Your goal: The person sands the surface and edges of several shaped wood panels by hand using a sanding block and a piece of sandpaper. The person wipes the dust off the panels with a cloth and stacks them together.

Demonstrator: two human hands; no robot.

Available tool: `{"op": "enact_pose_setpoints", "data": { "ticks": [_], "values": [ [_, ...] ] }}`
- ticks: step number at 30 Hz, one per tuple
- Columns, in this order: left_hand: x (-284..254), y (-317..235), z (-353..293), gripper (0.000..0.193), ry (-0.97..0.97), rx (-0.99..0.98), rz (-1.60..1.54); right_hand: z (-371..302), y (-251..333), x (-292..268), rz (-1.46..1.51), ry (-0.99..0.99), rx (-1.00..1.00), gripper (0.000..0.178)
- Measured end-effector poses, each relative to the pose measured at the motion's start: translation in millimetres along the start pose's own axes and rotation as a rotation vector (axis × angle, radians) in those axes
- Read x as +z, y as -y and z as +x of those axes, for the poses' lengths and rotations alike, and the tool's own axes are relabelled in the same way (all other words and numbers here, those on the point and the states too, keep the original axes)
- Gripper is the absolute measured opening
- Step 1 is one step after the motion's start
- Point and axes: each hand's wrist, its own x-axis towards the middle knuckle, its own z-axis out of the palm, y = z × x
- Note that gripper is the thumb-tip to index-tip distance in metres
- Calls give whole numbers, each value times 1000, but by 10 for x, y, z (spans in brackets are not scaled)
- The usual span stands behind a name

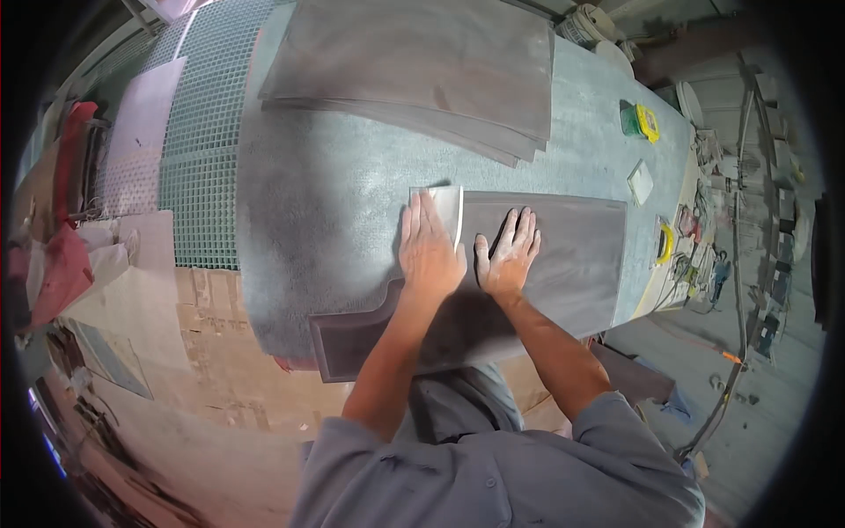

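A dark grey flat panel [563, 246] with a stepped, curved cutout at its left lies at the near side of the padded worktable. My left hand [429, 255] is flat on a pale, thin rectangular pad [451, 211] by the panel's cutout edge, its fingers stretched forward and the pad showing past them. Whether the pad is a folded sheet or a block, I cannot tell. To the right, my right hand [508, 262] rests palm down on the panel with fingers extended and thumb apart. Whitish dust coats the fingertips of both hands.
Several dark sheets [414, 62] are stacked at the table's far side. A yellow-and-green container [647, 123], a white square piece [641, 182] and a yellow-handled tool [664, 242] lie at the right. Green grating [207, 158] adjoins the table's blue-grey cover [308, 176] on the left.
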Motion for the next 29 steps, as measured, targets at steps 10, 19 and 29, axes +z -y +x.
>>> {"op": "enact_pose_setpoints", "data": {
  "ticks": [10,19,29],
  "values": [
    [166,-32,194,105,-46,-55,73,39,-7,-51,-1,30,3,92],
    [-120,-561,-1715,68,-258,-323,-245,-46,-154,63,34,-25,-56,87],
    [359,-441,-1886,45,-387,-435,-1113,123,93,-800,1357,1581,-99,51]
  ]
}}
